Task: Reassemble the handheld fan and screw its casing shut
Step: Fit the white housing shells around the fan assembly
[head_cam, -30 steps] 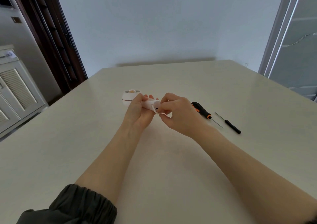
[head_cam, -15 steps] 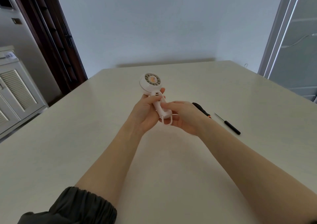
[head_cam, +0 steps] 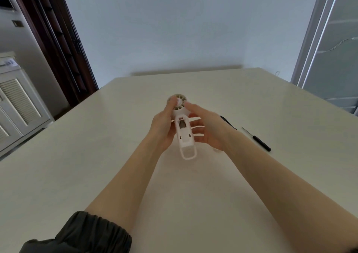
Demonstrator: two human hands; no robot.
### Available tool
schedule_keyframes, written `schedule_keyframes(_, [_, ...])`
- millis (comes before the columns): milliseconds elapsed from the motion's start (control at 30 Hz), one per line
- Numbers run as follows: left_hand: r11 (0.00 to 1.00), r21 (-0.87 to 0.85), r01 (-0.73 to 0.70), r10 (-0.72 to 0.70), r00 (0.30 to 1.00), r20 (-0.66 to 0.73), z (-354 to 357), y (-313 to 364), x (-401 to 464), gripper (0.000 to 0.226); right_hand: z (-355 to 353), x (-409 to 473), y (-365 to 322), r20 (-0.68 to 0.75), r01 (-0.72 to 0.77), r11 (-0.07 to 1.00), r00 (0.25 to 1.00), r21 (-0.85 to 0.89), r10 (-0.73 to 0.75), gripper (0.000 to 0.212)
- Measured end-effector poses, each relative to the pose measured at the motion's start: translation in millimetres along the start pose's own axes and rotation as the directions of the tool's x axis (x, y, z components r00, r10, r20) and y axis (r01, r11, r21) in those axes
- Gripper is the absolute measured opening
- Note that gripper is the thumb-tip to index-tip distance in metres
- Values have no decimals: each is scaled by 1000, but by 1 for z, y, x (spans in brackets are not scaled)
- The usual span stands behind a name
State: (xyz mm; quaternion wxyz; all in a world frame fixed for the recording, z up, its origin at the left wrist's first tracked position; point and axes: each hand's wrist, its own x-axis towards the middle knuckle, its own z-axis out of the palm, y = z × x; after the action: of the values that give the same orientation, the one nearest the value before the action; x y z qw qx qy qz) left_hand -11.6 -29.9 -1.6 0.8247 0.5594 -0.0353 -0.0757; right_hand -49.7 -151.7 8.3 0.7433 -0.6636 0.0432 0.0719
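The white handheld fan is held above the table between both hands. Its round grille head points away from me and its loop end points toward me. The handle's open side faces up and shows dark parts inside. My left hand grips the fan from the left, thumb up on the head. On the right, my right hand lies against the fan with spread, fairly straight fingers reaching behind the handle, and one fingertip touches the head.
A black screwdriver with an orange grip lies on the cream table, partly hidden behind my right hand. A thin black screwdriver lies further right. A white louvred cabinet stands at the left.
The fan was lifted off the table and turned, so its handle now points toward me with the open side up. My right hand let go of its pinch on the handle and spread its fingers.
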Motion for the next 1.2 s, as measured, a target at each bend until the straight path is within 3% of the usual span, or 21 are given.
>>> schedule_keyframes(100, [997,68,21,-27,996,86,5,-4,-3,18,-3,1,2,-64,-3,999,998,42,6,44])
schedule_keyframes(233, [993,118,6,-17,995,93,5,-7,-2,15,-2,2,5,-55,0,1000,998,8,0,34])
schedule_keyframes(433, [950,313,-15,28,999,-39,0,-8,2,43,2,3,6,-35,22,998,999,-56,-24,41])
schedule_keyframes(633, [892,453,-4,36,997,-62,-2,-9,3,51,4,1,6,-20,-1,999,1000,-38,1,43])
schedule_keyframes(800, [911,412,-18,25,1000,-12,-3,-7,7,44,4,1,4,-29,-7,999,1000,37,8,34])
schedule_keyframes(1000, [964,206,171,-173,985,-10,-5,-6,2,50,3,2,3,-79,-46,998,996,-42,42,54])
schedule_keyframes(1200, [948,58,313,-312,950,-21,-8,-9,2,47,2,0,3,-45,-51,995,998,-82,47,51])
